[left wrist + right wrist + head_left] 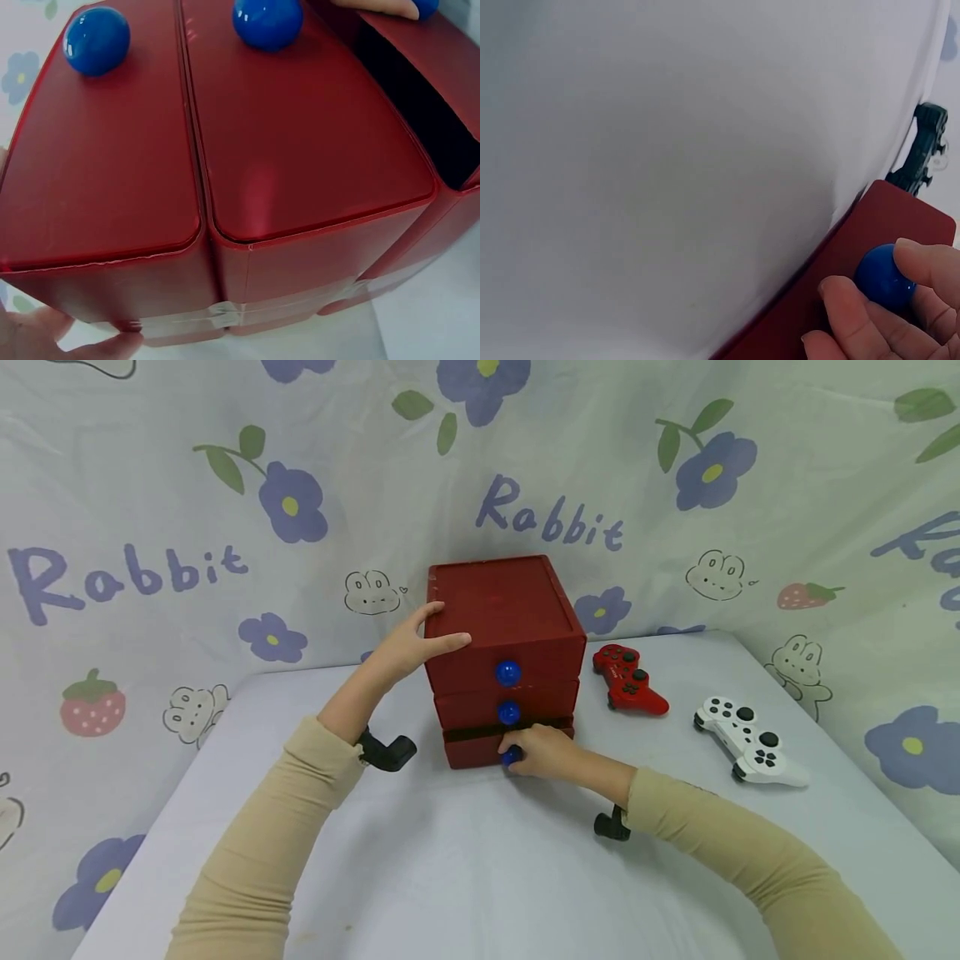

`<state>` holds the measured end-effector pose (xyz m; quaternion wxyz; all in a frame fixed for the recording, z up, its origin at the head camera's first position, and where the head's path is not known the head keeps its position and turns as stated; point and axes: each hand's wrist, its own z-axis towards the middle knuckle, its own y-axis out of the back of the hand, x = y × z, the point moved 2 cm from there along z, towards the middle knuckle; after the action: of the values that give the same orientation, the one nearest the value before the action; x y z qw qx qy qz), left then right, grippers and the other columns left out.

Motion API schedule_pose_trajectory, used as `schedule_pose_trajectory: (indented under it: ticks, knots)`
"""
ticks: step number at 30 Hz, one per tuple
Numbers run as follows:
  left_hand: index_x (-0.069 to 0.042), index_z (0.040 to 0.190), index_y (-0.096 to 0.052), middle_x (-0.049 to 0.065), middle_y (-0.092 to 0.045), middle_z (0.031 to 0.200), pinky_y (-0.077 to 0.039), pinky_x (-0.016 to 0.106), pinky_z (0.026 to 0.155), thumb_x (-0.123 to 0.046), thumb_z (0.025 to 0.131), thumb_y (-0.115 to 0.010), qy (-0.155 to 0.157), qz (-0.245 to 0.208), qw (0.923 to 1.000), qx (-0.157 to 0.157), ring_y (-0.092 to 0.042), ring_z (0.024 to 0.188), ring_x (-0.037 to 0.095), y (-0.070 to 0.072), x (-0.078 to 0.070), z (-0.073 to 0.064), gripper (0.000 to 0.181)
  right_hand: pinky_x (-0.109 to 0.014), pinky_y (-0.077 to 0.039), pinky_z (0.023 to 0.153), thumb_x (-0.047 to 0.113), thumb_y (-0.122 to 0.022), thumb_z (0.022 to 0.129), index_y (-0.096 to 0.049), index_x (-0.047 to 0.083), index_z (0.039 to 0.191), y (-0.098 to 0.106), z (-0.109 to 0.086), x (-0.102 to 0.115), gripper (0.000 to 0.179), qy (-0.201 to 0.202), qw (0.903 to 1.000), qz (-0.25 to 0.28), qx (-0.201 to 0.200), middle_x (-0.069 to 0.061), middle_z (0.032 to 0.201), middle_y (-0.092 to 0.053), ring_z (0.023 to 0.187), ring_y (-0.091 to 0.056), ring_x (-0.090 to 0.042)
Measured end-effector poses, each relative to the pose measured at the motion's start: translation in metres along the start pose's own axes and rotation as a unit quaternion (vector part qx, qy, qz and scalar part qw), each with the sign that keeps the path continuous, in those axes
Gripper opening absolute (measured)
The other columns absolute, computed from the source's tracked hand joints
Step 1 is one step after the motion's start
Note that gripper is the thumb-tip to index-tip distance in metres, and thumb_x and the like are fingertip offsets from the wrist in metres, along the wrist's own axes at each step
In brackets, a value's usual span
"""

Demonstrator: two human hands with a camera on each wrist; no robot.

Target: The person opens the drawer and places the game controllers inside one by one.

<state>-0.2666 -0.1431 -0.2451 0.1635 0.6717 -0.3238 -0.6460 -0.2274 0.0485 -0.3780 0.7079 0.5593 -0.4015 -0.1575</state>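
A dark red three-drawer box (502, 602) with round blue knobs stands on the white table. Its bottom drawer (468, 753) sticks out a little, leaving a dark gap above its front. My right hand (543, 750) pinches that drawer's blue knob (885, 277) between thumb and fingers. At the box's upper left edge rests my left hand (408, 647), with thumb and a finger spread on the top; its other fingers are hidden in the head view. The middle knob (508, 712) and top knob (508, 673) are untouched, and their drawers are closed.
Right of the box lies a red game controller (630, 679), and farther right a white one (750, 741). A patterned curtain (360, 527) hangs behind the table. The right wrist view shows a dark object with small knobs (922, 150) beyond the drawer; its kind is unclear.
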Motion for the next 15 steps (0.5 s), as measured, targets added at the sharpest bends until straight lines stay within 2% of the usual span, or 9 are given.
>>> schedule_pose_trajectory:
  ticks: [8, 15]
  knots:
    - [-0.035, 0.129, -0.016, -0.003, -0.011, 0.137, -0.022, 0.051, 0.091, -0.065, 0.058, -0.055, -0.001, -0.012, 0.9999, 0.000, -0.016, 0.122, 0.023, -0.0008, 0.0004, 0.0001, 0.086, -0.018, -0.043, 0.058, 0.023, -0.064, 0.072, -0.060, 0.016, 0.097, -0.0017, -0.0045, 0.0017, 0.026, -0.002, 0.9998, -0.018, -0.001, 0.004, 0.085, -0.062, 0.069, -0.053, -0.006]
    - [-0.035, 0.129, -0.015, -0.003, -0.010, 0.137, -0.021, 0.051, 0.091, -0.065, 0.059, -0.055, -0.001, -0.014, 0.9999, 0.001, -0.015, 0.122, 0.023, -0.0014, 0.0009, -0.0001, 0.086, -0.018, -0.043, 0.056, 0.023, -0.064, 0.073, -0.060, 0.016, 0.097, -0.0014, -0.0101, 0.0047, 0.025, 0.004, 0.9999, -0.011, 0.006, 0.003, 0.085, -0.062, 0.067, -0.052, -0.006]
